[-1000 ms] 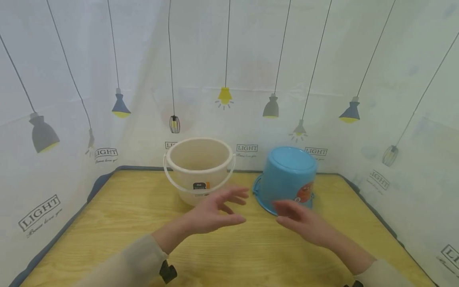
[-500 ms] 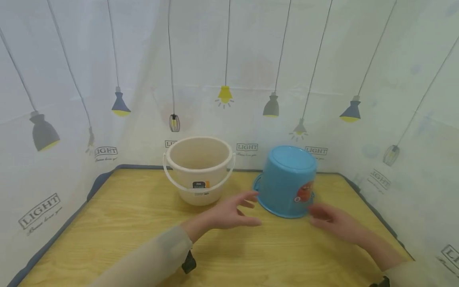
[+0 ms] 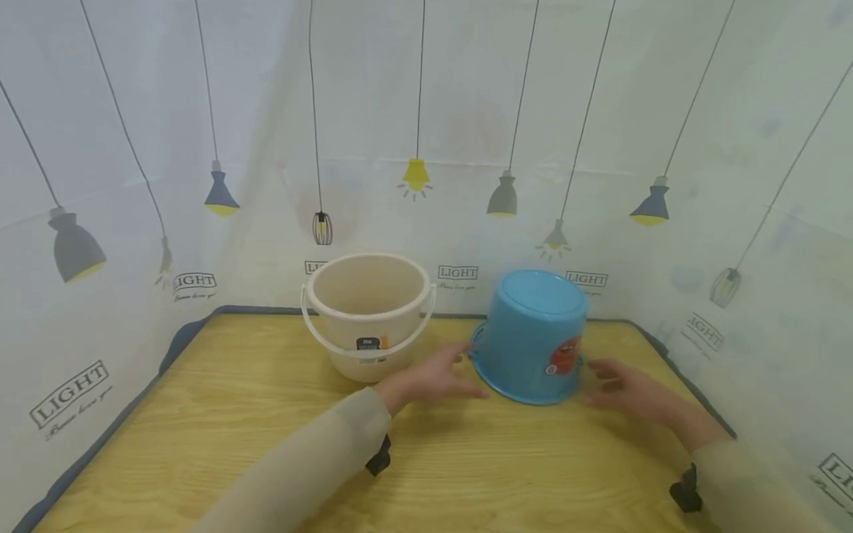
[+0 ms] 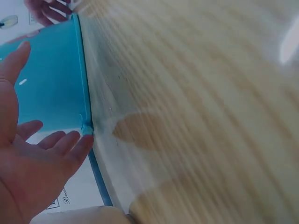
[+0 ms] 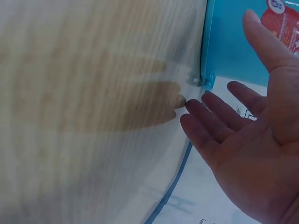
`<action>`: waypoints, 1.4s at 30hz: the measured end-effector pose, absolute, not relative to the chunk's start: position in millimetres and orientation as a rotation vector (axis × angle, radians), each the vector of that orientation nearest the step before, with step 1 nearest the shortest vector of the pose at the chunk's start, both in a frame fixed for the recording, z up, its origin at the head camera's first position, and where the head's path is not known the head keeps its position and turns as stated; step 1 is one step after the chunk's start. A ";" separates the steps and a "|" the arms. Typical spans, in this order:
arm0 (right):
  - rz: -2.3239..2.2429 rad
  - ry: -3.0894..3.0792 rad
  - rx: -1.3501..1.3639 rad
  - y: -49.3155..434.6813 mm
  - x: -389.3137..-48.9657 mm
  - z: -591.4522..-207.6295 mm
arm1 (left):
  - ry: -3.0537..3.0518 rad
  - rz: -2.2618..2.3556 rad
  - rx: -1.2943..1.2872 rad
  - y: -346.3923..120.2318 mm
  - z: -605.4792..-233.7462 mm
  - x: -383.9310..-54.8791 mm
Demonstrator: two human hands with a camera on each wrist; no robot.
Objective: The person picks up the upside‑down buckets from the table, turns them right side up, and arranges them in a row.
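Observation:
A blue bucket (image 3: 526, 340) stands upside down at the back right of the wooden table, its rim on the tabletop and a red label on its side. At its left, near the rim, is my left hand (image 3: 436, 377), fingers extended and thumb spread apart. My right hand (image 3: 629, 389) is by the bucket's right side, fingers loosely spread. In the left wrist view the fingertips are close to the handle joint (image 4: 87, 128); contact is unclear. The right wrist view has the open palm (image 5: 252, 158) facing the blue wall. Neither hand grips anything.
A cream bucket (image 3: 373, 326) stands upright to the left of the blue one, its white handle hanging down in front. My left forearm reaches past its front. A white sheet printed with lamps (image 3: 416, 178) encloses the table (image 3: 220, 444) behind and at both sides.
My left hand has moved right, to the blue bucket's left side. My right hand has moved from in front of it out to its right side. Both buckets stay where they were.

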State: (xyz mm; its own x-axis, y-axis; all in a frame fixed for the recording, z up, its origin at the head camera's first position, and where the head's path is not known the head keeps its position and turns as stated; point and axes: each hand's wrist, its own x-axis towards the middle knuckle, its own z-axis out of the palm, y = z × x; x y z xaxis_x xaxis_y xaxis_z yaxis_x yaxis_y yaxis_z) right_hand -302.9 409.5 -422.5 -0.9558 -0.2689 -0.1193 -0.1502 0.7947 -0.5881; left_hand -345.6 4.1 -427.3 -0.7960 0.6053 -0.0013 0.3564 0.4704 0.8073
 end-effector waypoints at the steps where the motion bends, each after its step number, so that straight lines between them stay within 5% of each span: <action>1: -0.875 2.788 -0.331 409.9 -306.1 -422.6 | 2.435 1.248 0.816 5.5 -428.0 -348.9; 22: -0.731 2.807 -0.266 388.0 -346.1 -433.4 | 2.649 0.965 0.612 35.7 -439.2 -377.4; 42: -0.784 2.736 -0.396 383.8 -349.8 -434.3 | 2.670 0.896 0.499 45.0 -444.8 -383.1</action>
State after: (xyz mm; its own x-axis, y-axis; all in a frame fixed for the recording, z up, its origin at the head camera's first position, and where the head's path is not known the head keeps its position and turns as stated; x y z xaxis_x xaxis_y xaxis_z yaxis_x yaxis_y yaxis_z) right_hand -349.8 383.8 -434.3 -0.9270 -0.3298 -0.1786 -0.1851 0.8165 -0.5469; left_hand -383.1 45.0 -444.8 -0.9010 0.4063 -0.1517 0.2325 0.7478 0.6219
